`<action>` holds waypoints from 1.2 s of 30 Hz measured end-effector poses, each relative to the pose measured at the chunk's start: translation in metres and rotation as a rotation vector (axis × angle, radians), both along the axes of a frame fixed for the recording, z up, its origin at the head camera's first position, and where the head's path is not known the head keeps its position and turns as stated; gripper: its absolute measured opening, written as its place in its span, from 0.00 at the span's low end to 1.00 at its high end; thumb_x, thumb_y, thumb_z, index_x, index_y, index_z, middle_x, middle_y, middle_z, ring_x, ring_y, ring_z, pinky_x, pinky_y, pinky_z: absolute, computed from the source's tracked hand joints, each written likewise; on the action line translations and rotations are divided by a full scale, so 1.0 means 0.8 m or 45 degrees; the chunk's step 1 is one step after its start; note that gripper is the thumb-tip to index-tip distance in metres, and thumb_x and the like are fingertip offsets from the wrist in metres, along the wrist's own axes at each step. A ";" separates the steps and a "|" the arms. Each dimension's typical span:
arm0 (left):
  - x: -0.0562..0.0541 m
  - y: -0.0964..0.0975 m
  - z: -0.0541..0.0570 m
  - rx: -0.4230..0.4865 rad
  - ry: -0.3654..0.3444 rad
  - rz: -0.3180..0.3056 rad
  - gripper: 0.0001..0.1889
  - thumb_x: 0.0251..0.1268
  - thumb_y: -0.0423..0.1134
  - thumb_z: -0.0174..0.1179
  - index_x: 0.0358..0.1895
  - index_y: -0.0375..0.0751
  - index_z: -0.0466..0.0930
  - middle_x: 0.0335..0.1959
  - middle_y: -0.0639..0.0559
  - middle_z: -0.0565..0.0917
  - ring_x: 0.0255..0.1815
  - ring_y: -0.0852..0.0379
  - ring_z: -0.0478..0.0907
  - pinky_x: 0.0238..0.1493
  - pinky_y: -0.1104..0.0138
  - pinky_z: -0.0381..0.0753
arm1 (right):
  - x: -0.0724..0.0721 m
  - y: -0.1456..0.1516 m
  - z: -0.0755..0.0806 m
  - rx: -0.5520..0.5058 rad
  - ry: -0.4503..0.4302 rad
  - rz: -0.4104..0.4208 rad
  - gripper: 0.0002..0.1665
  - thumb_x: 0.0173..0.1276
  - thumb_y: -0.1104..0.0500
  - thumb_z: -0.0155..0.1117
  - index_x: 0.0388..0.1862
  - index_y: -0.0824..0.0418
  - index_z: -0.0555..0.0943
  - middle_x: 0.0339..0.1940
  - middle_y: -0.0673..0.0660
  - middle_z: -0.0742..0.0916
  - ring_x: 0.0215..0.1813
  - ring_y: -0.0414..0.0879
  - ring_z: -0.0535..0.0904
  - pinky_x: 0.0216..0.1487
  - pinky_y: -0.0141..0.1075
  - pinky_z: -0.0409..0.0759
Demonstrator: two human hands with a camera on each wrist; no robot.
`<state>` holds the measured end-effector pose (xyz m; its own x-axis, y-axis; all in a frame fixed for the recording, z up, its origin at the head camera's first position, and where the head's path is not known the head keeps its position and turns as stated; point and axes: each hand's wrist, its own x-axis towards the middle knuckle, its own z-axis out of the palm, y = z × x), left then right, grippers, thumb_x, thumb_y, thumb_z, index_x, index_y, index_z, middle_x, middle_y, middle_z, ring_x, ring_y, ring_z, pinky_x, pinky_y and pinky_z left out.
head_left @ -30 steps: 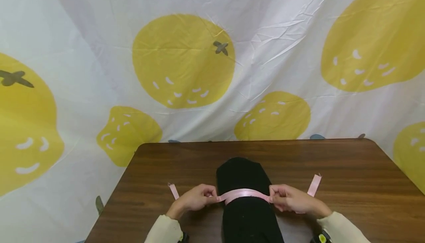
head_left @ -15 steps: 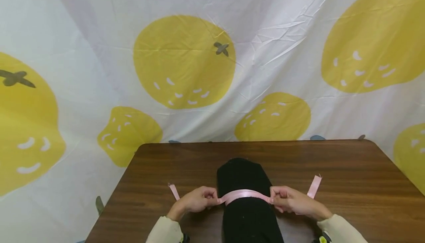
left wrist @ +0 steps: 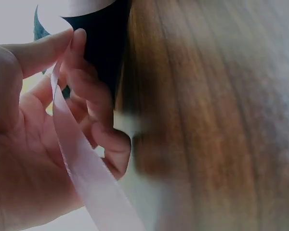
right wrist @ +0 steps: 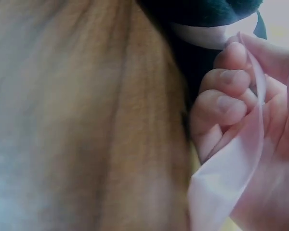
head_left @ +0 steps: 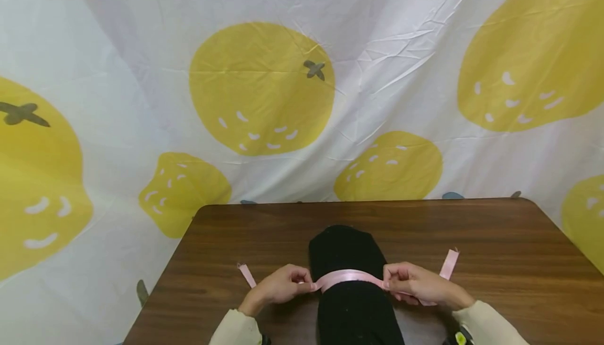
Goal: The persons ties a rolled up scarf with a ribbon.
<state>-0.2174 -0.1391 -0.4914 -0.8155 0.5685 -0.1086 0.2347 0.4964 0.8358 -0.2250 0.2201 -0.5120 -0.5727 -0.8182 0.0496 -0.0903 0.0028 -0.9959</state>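
A long black fabric-covered form (head_left: 354,308) with a rounded far end lies lengthwise at the table's near middle. Across its top runs a shiny pink ribbon (head_left: 348,275). At the form's left side my left hand (head_left: 285,283) pinches the ribbon between thumb and forefinger. My right hand (head_left: 417,283) pinches it the same way on the right side. In the left wrist view, the ribbon's loose tail (left wrist: 94,175) trails past the palm. The right tail (right wrist: 226,178) hangs folded beside the palm in the right wrist view. Both ribbon ends show beyond the wrists in the head view.
The brown wood-grain table (head_left: 255,229) has rounded far corners. Behind its far edge hangs a white cloth (head_left: 377,46) printed with large yellow fruit. Pale sleeves (head_left: 488,324) cover both forearms, and dark wrist devices show at the lower edge.
Both hands keep their pinch on the ribbon at the form's sides. The left thumb and forefinger have shifted very slightly right, closer to the form.
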 end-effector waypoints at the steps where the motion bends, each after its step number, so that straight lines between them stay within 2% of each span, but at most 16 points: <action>1: 0.001 0.000 0.001 -0.013 0.021 0.014 0.10 0.66 0.40 0.64 0.29 0.39 0.85 0.18 0.60 0.72 0.21 0.66 0.66 0.24 0.72 0.64 | 0.000 0.000 0.003 0.016 0.009 -0.012 0.11 0.77 0.67 0.50 0.35 0.77 0.69 0.22 0.74 0.68 0.18 0.34 0.67 0.16 0.26 0.64; 3: 0.001 0.001 0.004 -0.036 0.086 0.039 0.09 0.65 0.41 0.66 0.29 0.42 0.87 0.20 0.61 0.75 0.23 0.66 0.68 0.26 0.72 0.66 | 0.000 -0.002 0.010 0.052 0.070 -0.041 0.12 0.76 0.66 0.51 0.35 0.76 0.72 0.22 0.75 0.69 0.20 0.33 0.68 0.17 0.26 0.65; 6: 0.002 0.001 0.008 -0.078 0.194 0.086 0.07 0.63 0.43 0.68 0.29 0.46 0.89 0.23 0.62 0.79 0.27 0.66 0.69 0.29 0.71 0.69 | 0.000 -0.004 0.023 0.138 0.261 -0.103 0.10 0.75 0.66 0.55 0.34 0.71 0.78 0.21 0.70 0.74 0.23 0.31 0.68 0.20 0.26 0.67; 9: 0.003 0.000 0.013 -0.113 0.297 0.117 0.06 0.61 0.43 0.69 0.29 0.47 0.90 0.24 0.62 0.80 0.29 0.66 0.69 0.32 0.71 0.70 | 0.002 -0.006 0.036 0.267 0.483 -0.178 0.09 0.73 0.64 0.58 0.34 0.62 0.83 0.20 0.56 0.78 0.25 0.30 0.69 0.24 0.26 0.69; 11: 0.004 0.000 0.016 -0.123 0.331 0.135 0.06 0.61 0.42 0.69 0.29 0.47 0.91 0.25 0.61 0.80 0.29 0.66 0.69 0.32 0.71 0.69 | 0.005 -0.007 0.045 0.352 0.590 -0.232 0.08 0.72 0.63 0.60 0.33 0.57 0.84 0.23 0.48 0.79 0.28 0.31 0.70 0.27 0.28 0.71; 14: 0.009 0.001 0.021 -0.116 0.320 0.169 0.06 0.61 0.41 0.69 0.29 0.44 0.90 0.24 0.59 0.81 0.26 0.67 0.69 0.29 0.71 0.69 | 0.011 -0.009 0.055 0.447 0.701 -0.310 0.07 0.70 0.61 0.63 0.32 0.53 0.86 0.27 0.42 0.78 0.31 0.32 0.70 0.30 0.29 0.71; 18: 0.015 0.003 0.027 -0.106 0.258 0.250 0.06 0.61 0.40 0.69 0.29 0.44 0.91 0.22 0.58 0.83 0.21 0.66 0.69 0.23 0.72 0.68 | 0.019 -0.013 0.067 0.522 0.772 -0.400 0.07 0.67 0.62 0.66 0.30 0.53 0.87 0.24 0.40 0.79 0.28 0.31 0.69 0.27 0.28 0.69; 21: 0.020 0.005 0.031 -0.100 0.217 0.318 0.06 0.62 0.39 0.68 0.30 0.43 0.90 0.18 0.58 0.81 0.17 0.65 0.70 0.19 0.71 0.67 | 0.023 -0.019 0.075 0.583 0.742 -0.457 0.09 0.65 0.64 0.67 0.28 0.53 0.88 0.19 0.39 0.79 0.23 0.30 0.67 0.23 0.27 0.67; 25: 0.025 0.008 0.035 -0.054 0.115 0.371 0.07 0.65 0.38 0.64 0.34 0.38 0.88 0.11 0.56 0.79 0.12 0.62 0.71 0.16 0.70 0.65 | 0.030 -0.026 0.084 0.640 0.604 -0.522 0.09 0.66 0.66 0.64 0.28 0.56 0.87 0.11 0.41 0.76 0.14 0.31 0.66 0.15 0.26 0.61; 28: 0.026 0.010 0.036 0.027 0.012 0.403 0.08 0.69 0.37 0.60 0.37 0.35 0.86 0.12 0.53 0.81 0.13 0.61 0.70 0.17 0.70 0.61 | 0.035 -0.029 0.088 0.641 0.480 -0.551 0.08 0.69 0.66 0.60 0.32 0.60 0.84 0.06 0.44 0.73 0.09 0.33 0.66 0.12 0.26 0.58; 32: 0.027 0.016 0.036 0.225 -0.154 0.483 0.10 0.71 0.36 0.56 0.39 0.31 0.81 0.14 0.50 0.83 0.13 0.63 0.67 0.16 0.72 0.61 | 0.039 -0.033 0.089 0.585 0.312 -0.558 0.07 0.73 0.65 0.55 0.36 0.66 0.79 0.07 0.48 0.75 0.09 0.35 0.66 0.11 0.26 0.61; 36: 0.029 0.023 0.038 0.429 -0.331 0.556 0.10 0.71 0.36 0.54 0.41 0.28 0.78 0.17 0.49 0.84 0.09 0.65 0.70 0.13 0.74 0.69 | 0.041 -0.037 0.088 0.449 0.094 -0.547 0.09 0.75 0.65 0.50 0.39 0.71 0.74 0.11 0.53 0.79 0.09 0.36 0.69 0.12 0.27 0.65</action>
